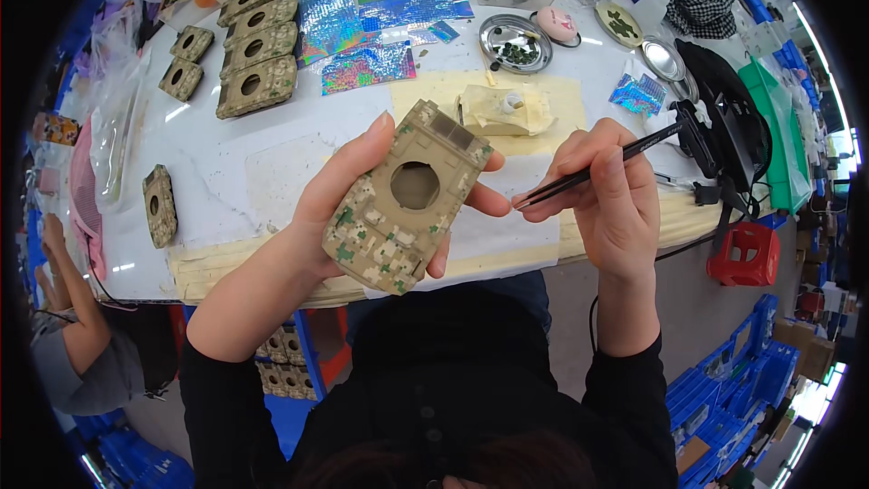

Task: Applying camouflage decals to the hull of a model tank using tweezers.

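Observation:
Tilted in my left hand [348,172] is a camouflage model tank hull [385,217], tan with green and pale pixel patches and a round hole in its top. The thumb lies along its left edge and the fingertips come out past its right side. My right hand [615,190] pinches a pair of black tweezers [588,174], whose tips point left toward the hull and stay apart from it. Whether anything tiny sits between the tips I cannot make out. Behind the hull, a plain tan model part [505,111] stands on yellowish paper.
Several camouflage hulls [258,86] stand at the far left, and one hull [159,206] lies nearer. Shiny holographic bags [368,68] and a metal dish [516,43] with dark bits lie beyond. A black bag [724,118] and green tray [778,136] are at right. Another person's arm [77,308] shows at left.

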Demonstrator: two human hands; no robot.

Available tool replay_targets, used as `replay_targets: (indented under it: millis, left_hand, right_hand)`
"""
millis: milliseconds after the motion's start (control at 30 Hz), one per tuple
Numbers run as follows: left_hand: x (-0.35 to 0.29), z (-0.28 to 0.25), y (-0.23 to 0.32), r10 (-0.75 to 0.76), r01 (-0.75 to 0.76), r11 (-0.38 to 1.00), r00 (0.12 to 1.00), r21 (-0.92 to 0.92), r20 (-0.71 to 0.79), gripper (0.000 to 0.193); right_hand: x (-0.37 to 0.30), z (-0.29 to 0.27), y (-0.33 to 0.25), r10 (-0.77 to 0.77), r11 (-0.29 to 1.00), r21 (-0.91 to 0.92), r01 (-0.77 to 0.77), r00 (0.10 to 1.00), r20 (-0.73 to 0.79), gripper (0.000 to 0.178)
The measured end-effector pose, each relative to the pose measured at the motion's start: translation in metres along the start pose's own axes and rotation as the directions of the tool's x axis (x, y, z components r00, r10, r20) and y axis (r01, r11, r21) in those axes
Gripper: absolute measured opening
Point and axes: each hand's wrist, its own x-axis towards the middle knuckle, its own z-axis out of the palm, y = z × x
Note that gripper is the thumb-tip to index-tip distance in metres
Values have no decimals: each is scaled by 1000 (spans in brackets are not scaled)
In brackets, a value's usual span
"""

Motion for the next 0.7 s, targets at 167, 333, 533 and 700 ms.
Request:
replay_targets:
  millis: [167, 333, 533, 700]
  left_hand:
    - [-1, 2, 1, -22, 22, 1000, 1000, -2, -14, 65]
    - [-1, 2, 1, -16, 16, 1000, 1000, -2, -16, 65]
    - [2, 11, 0, -16, 20, 999, 990, 30, -139, 84]
    - [1, 12, 1, -21, 29, 998, 990, 54, -140, 84]
  right_hand:
    - [3, -1, 0, 32, 999, -19, -32, 999, 21, 31]
    - [5, 1, -1, 66, 997, -40, -65, 998, 22, 31]
    - [6, 3, -2, 108, 992, -60, -108, 994, 2, 32]
    - [7, 4, -4, 140, 988, -59, -141, 990, -15, 33]
